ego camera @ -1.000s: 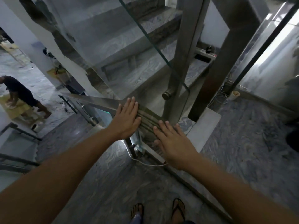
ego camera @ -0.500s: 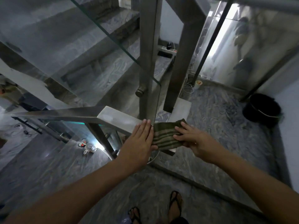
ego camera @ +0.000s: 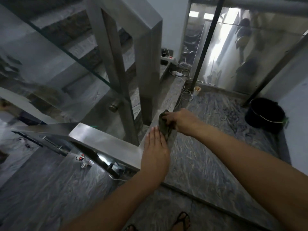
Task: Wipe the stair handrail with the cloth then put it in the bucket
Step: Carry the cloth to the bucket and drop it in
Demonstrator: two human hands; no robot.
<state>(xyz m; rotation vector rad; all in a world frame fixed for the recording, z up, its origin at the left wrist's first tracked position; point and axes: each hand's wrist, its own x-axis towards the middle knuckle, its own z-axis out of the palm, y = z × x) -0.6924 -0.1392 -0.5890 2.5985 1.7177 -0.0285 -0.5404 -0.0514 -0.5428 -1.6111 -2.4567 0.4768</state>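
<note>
1. Right hand (ego camera: 180,120) pinching bunched dark cloth (ego camera: 164,126) on handrail (ego camera: 106,141) corner.
2. Left hand (ego camera: 155,148) flat, fingers together, pressed on rail, touching cloth.
3. Black bucket (ego camera: 265,115) on floor, well apart, far right.

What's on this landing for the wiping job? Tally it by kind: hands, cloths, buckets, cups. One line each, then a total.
Hands: 2, the left hand flat on the handrail, the right hand gripping the cloth
Cloths: 1, the dark cloth
Buckets: 1, the black bucket
Cups: 1, a pale cup
Total: 5
</note>
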